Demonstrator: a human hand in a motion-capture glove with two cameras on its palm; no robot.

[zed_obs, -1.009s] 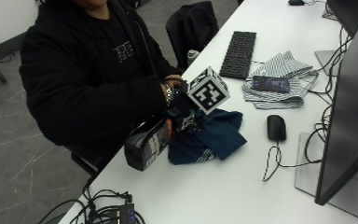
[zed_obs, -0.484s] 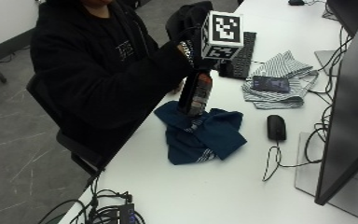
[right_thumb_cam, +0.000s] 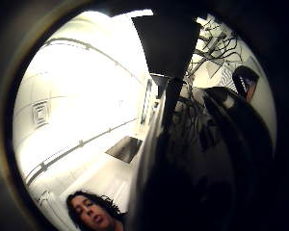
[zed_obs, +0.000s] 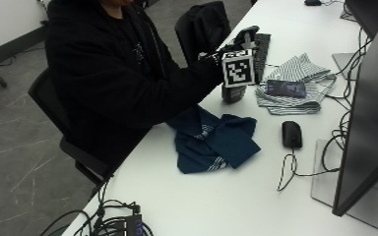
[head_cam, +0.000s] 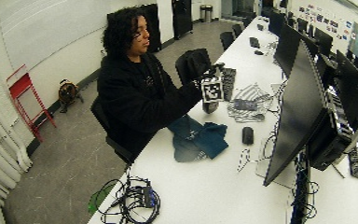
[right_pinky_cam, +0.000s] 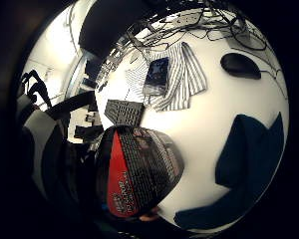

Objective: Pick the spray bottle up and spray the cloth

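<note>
A person seated at a long white table (zed_obs: 208, 196) holds a dark, cylindrical spray bottle (zed_obs: 233, 93) upright above the tabletop, the gloved right hand (zed_obs: 232, 49) wrapped around its upper part with fingers curled about the neck and the bottle's body hanging below them. Seen from the palm, the bottle's glossy label, red and black with fine print, sits close against the hand. A crumpled dark blue cloth (zed_obs: 215, 142), soft and folded over itself with pale trim showing, lies flat on the table, near the bottle and on the seated person's side of it. Beyond the bottle, a striped grey-and-white cloth (zed_obs: 294, 88) is rumpled beneath a small dark rectangular object (zed_obs: 285, 88). A black keyboard (zed_obs: 262, 46) lies just behind the bottle, partly hidden by the hand. A smooth black mouse (zed_obs: 292, 133) rests beside the blue cloth, its cable trailing toward a large dark monitor (zed_obs: 369, 113).
</note>
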